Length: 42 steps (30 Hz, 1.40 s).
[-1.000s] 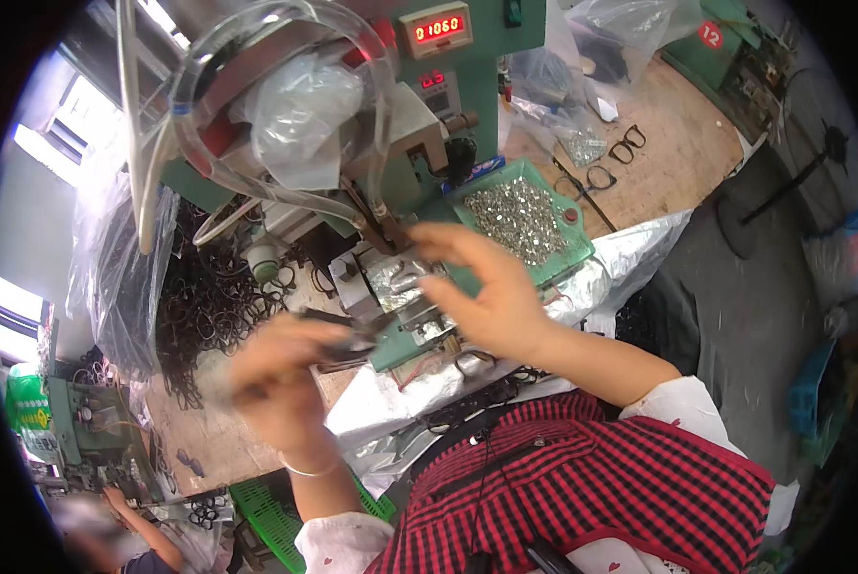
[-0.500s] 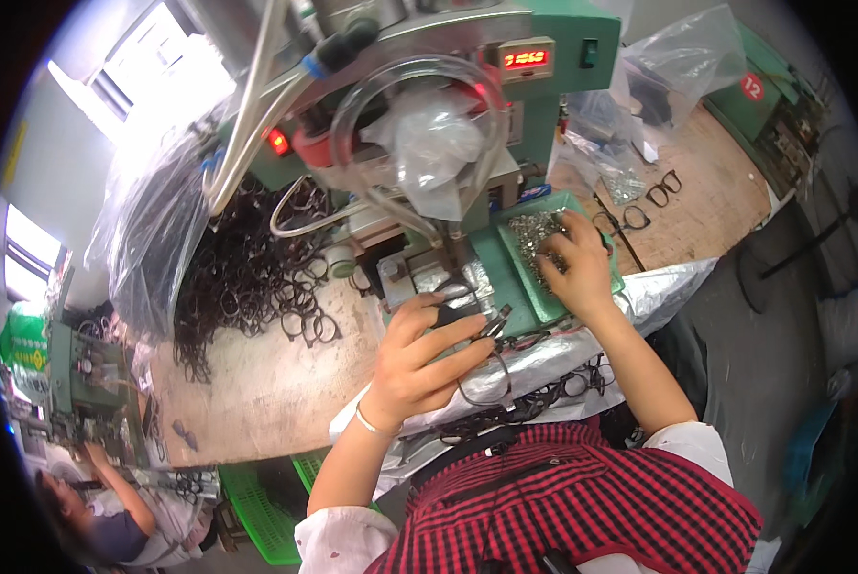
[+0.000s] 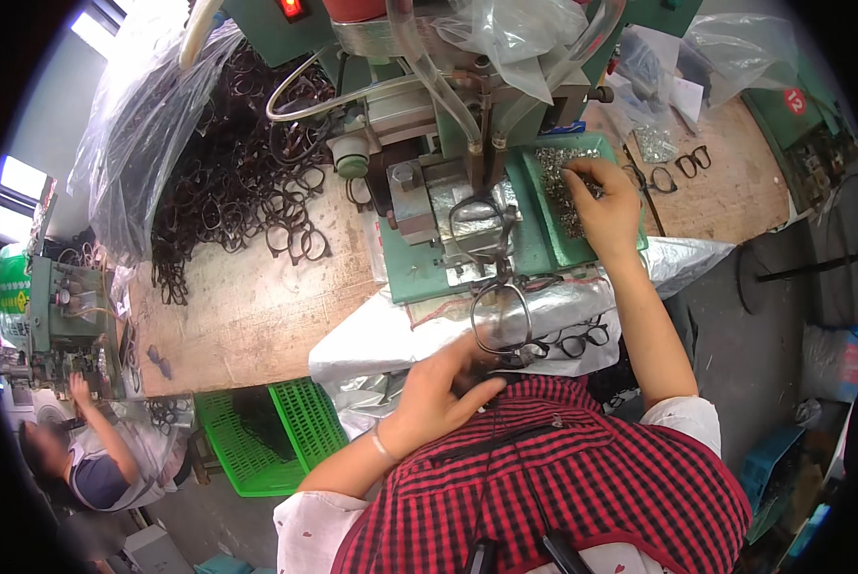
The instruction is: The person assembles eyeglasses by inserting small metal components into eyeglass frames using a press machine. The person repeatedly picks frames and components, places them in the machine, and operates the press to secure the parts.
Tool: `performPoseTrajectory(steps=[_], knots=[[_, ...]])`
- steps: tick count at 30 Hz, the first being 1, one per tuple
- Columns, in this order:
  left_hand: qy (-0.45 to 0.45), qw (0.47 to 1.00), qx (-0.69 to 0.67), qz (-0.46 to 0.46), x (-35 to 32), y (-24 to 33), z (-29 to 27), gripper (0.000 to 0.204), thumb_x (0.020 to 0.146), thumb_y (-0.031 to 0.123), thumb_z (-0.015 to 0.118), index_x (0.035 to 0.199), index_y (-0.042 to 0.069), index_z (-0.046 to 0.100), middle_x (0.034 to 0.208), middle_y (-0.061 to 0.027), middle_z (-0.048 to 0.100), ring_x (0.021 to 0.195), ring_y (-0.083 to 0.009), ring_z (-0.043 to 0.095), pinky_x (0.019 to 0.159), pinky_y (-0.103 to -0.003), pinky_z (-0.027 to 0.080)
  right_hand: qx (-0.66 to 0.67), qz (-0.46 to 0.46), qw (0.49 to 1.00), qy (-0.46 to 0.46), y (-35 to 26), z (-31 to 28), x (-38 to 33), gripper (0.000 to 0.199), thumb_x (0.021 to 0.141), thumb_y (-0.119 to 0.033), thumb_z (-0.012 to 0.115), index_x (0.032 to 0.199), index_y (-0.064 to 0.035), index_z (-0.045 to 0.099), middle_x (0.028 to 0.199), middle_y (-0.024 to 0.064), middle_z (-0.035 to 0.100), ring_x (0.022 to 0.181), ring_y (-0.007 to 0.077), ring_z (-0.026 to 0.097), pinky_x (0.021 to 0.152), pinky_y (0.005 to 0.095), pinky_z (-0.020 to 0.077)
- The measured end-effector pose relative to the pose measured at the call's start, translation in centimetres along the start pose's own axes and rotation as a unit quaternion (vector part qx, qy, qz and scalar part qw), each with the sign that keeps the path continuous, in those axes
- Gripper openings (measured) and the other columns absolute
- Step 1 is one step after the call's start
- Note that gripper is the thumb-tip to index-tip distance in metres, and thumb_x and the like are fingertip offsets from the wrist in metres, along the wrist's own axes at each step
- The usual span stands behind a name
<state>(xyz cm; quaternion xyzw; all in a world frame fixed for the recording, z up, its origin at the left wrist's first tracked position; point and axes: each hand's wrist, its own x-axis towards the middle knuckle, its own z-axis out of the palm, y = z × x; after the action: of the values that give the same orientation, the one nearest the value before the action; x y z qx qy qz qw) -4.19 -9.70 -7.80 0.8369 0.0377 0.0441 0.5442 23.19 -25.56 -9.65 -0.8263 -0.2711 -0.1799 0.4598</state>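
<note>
Well, the right hand [image 3: 609,206] is down in the green tray [image 3: 574,254] on the right, its fingertips close together among tiny metal bits [image 3: 565,215]. I can't tell if it has one. The left hand [image 3: 439,394] is on the near side, over the silver sheet [image 3: 352,352]; its fingers are a blur, so I can't tell what it holds. A pair of eyeglass frames [image 3: 502,285] seems to sit on the green machine [image 3: 415,274], one ring poking out nearer. A big heap of dark frames [image 3: 247,153] lies far left on the counter [image 3: 257,287]. This looks like the picking step; it calls for a gentle pinch on one bit.
</note>
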Motion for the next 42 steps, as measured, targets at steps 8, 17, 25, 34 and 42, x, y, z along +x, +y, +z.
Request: performPoseTrajectory(steps=[8, 17, 25, 34, 42], knots=[[0.110, 0.984, 0.081, 0.112, 3.5, 1.7, -6.8, 0.068, 0.074, 0.021, 0.087, 0.132, 0.002, 0.059, 0.109, -0.0126, 0.064, 0.103, -0.0273, 0.062, 0.089, -0.039, 0.049, 0.127, 0.111, 0.986, -0.010, -1.3, 0.7, 1.0, 0.016, 0.087, -0.009, 0.073, 0.101, -0.0009, 0.074, 0.092, 0.0070, 0.074, 0.080, 0.0151, 0.066, 0.075, 0.0282, 0.0510], [0.111, 0.988, -0.038, 0.099, 7.4, -1.0, 1.0, 0.023, 0.099, 0.015, 0.063, 0.108, -0.004, 0.067, 0.096, -0.0105, 0.070, 0.086, -0.0224, 0.066, 0.080, -0.031, 0.051, 0.088, 0.107, 0.989, 0.048, -0.4, -3.7, -3.1, 0.013, 0.086, -0.003, 0.069, 0.098, -0.0021, 0.074, 0.093, 0.0106, 0.072, 0.090, 0.0218, 0.068, 0.084, 0.0318, 0.0508], [-0.054, 0.970, -0.225, -0.071, 6.3, 1.5, -0.9, 0.043, 0.110, 0.035, 0.046, 0.119, 0.000, 0.069, 0.102, -0.0036, 0.069, 0.092, -0.0131, 0.062, 0.088, -0.029, 0.049, 0.295, 0.058, 0.950, -0.080, -7.9, 1.2, 1.3, 0.039, 0.081, -0.004, 0.076, 0.117, 0.0010, 0.062, 0.092, 0.0059, 0.071, 0.091, 0.0131, 0.067, 0.085, 0.0274, 0.0509], [-0.166, 0.913, -0.368, -0.051, 7.0, 0.0, -1.2, 0.041, 0.106, 0.022, 0.055, 0.140, -0.002, 0.054, 0.122, -0.0079, 0.068, 0.112, -0.0152, 0.062, 0.102, -0.033, 0.047, 0.401, 0.107, 0.908, -0.050, -9.1, 2.5, 0.1, 0.052, 0.081, 0.001, 0.074, 0.130, 0.0001, 0.054, 0.087, 0.0027, 0.067, 0.091, 0.0100, 0.064, 0.087, 0.0258, 0.0482], [0.001, 0.946, -0.266, 0.184, 4.6, -0.5, -3.0, 0.022, 0.093, 0.005, 0.061, 0.112, 0.007, 0.071, 0.112, -0.0148, 0.073, 0.107, -0.0284, 0.067, 0.099, -0.039, 0.050, 0.512, 0.182, 0.838, -0.039, -12.1, 2.4, 0.1, 0.057, 0.083, 0.004, 0.071, 0.136, 0.0009, 0.048, 0.091, 0.0045, 0.069, 0.093, 0.0096, 0.063, 0.089, 0.0256, 0.0471]])
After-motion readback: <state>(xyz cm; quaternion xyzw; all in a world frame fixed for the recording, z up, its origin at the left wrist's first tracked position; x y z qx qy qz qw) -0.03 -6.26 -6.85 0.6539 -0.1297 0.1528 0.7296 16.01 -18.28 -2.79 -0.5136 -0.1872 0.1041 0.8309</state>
